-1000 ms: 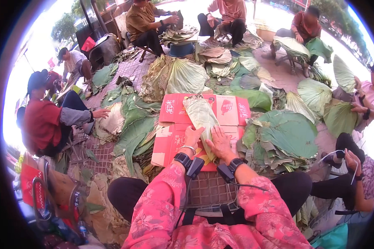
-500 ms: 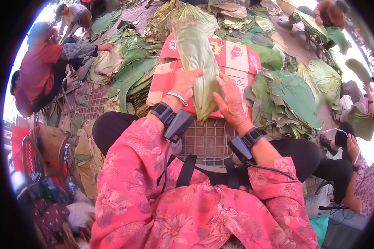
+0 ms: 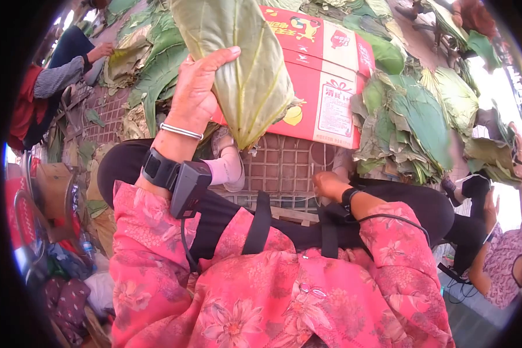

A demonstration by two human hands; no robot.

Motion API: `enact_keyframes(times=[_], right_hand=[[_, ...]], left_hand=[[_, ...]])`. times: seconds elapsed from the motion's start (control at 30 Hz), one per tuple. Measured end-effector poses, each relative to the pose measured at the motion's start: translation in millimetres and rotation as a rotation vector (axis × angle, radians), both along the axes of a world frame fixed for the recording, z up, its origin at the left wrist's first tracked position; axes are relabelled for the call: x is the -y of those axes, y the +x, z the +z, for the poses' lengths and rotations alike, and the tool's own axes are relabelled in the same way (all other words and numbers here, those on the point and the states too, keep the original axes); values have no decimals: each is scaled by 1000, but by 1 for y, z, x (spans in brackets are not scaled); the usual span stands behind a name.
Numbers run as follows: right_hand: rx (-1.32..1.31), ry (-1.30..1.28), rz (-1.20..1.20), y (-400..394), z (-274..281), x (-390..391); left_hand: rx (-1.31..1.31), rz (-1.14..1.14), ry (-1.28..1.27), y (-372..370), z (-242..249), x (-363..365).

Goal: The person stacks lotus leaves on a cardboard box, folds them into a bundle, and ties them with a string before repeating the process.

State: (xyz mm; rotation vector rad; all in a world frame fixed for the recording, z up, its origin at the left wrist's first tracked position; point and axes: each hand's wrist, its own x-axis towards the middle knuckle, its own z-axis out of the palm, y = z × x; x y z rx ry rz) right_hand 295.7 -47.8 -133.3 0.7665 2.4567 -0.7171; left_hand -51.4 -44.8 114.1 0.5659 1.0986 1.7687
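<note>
My left hand is closed around a folded lotus leaf, its thumb lying across the pale, veined surface. The leaf hangs with its narrow end downward, over the left part of a red cardboard box printed with yellow and white patterns. My right hand is lowered beside my right knee, away from the leaf. Its back shows, but its fingers point down and are mostly hidden, so I cannot see whether they hold anything.
Stacks of green and dry leaves lie left and right of the box. Brick-patterned paving shows between my legs. A co-worker's striped sleeve reaches over leaves at left; another person sits at right. Bags and a chair stand lower left.
The leaf has come nearer and moved left, still in my left hand. My right hand has left the leaf and dropped beside my knee. More of the box top now shows.
</note>
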Motion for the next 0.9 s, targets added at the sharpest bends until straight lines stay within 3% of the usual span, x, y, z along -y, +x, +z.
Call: enact_keyframes(times=[0.1, 0.17, 0.23, 0.3, 0.43, 0.53, 0.57, 0.63, 0.77, 0.8, 0.9], right_hand=[[233, -173, -183, 3, -3, -9], [142, -166, -11, 11, -36, -13], [86, -117, -58, 4, -51, -14], [62, -28, -326, -6, -60, 2], [163, 59, -451, -18, -59, 17], [-58, 70, 139, -18, -65, 9], [-79, -106, -7, -16, -64, 7], [-131, -458, -300, -60, 34, 5], [-628, -848, -501, -103, 158, -5], [-760, -889, -568, -108, 180, -13], [-1078, -650, -710, -108, 233, -56]], left_hand=[[75, -51, 1, 5, 9, 10], [107, -73, 4, 7, 11, 13], [128, -75, 21, 6, 12, 14], [129, -80, 48, 6, 12, 14], [155, -73, 74, 7, 10, 11], [218, -87, 53, 7, 7, 8], [251, -85, 33, 7, 9, 8], [301, -92, 16, 5, 11, 8], [392, -100, 45, 0, 13, 8], [415, -101, 56, 0, 16, 7], [488, -138, 117, -4, 22, 8]])
